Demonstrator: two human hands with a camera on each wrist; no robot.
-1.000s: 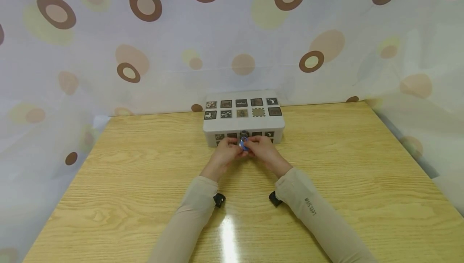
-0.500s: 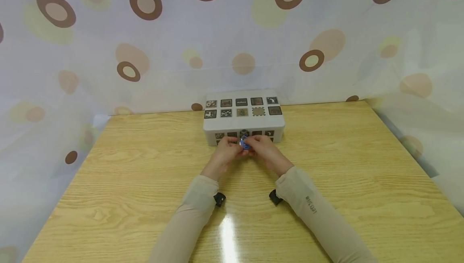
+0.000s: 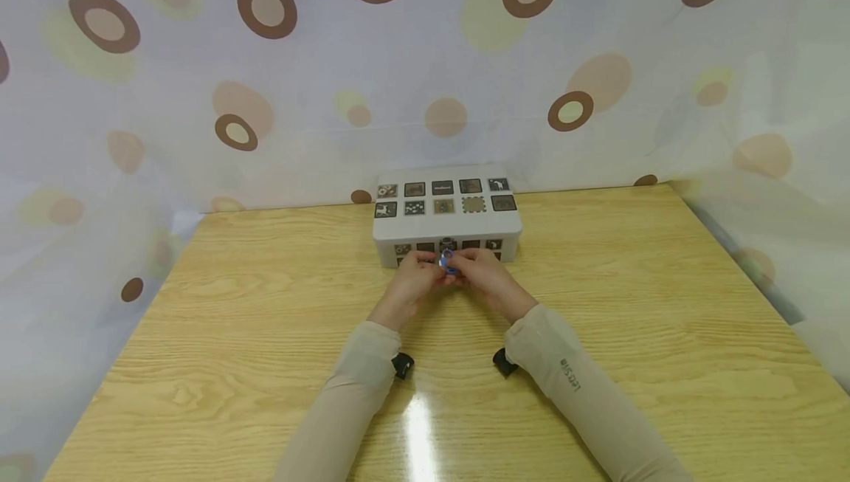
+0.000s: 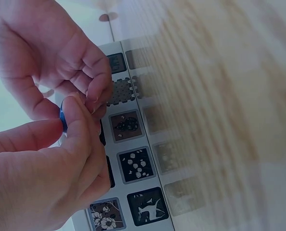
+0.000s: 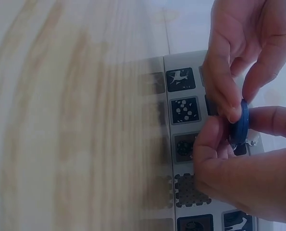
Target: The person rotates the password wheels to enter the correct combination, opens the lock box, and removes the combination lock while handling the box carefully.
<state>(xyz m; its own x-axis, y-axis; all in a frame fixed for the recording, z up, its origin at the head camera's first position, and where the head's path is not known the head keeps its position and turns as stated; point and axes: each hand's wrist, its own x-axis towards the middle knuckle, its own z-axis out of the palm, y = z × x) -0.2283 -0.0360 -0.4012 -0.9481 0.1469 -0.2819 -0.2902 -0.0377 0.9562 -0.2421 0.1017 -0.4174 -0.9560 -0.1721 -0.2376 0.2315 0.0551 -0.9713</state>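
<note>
A small, thick blue disc (image 3: 443,261) is held up between both hands at the front of a white tin box (image 3: 425,227). My left hand (image 3: 406,286) pinches its left side between thumb and fingers, while my right hand (image 3: 490,280) pinches it from the right. In the right wrist view the blue disc (image 5: 239,126) stands on edge between the fingertips, close by a shiny metal piece (image 5: 252,143). Fingers cover most of the disc in the left wrist view. Dark picture squares decorate the box, and its lid is down. A metal clasp (image 3: 447,243) sits at the front middle.
The box stands at the back of a wooden table (image 3: 265,305), near a white curtain (image 3: 299,98) patterned with brown circles. Both forearms, in light sleeves, reach across the table from the front. Black straps (image 3: 402,365) show at the wrists.
The blue disc turns slightly between the fingertips. Both hands otherwise stay in the same spot before the box, which has not moved.
</note>
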